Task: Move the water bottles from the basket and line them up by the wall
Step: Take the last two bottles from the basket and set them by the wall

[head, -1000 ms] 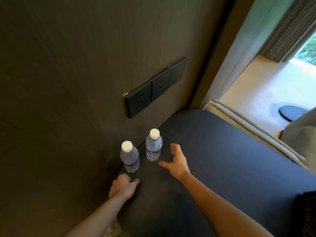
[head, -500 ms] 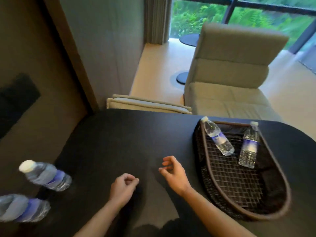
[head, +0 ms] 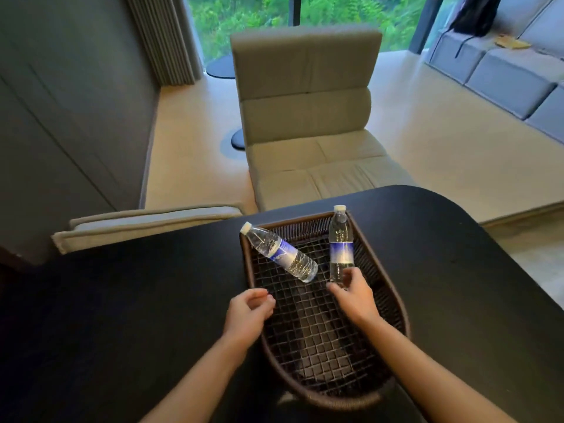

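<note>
- Fingers [head: 351, 277] of my right hand [head: 355, 299] are spread a bit, and their tips reach the bottom end of one water bottle [head: 341, 244]. They seem to touch it, but they are not closed around it.
- Over at 9 o'clock from that hand is my left hand [head: 248, 312]. Its fingers are curled in loose, and it holds nothing. It sits over the left rim of the basket [head: 399, 303].
- That basket is dark brown and woven, with a net-like bottom. It rests on the black table [head: 122, 300], right in front of me.
- Two bottles are inside the basket, both up at its 12 o'clock end.
- One is the bottle by my right hand. It leans on the far right corner of the basket, with its white cap at 12 o'clock.
- At 9 o'clock from it is the other bottle [head: 282, 253]. It lies slanted, with its white cap over the far left rim at 10 o'clock and its bottom end at 4 o'clock.
- Both bottles are clear with a blue and white label.
- Past the table, at 12 o'clock, is a big tan chair [head: 308, 117].
- A gray wall [head: 70, 111] is far off at 10 o'clock.
</note>
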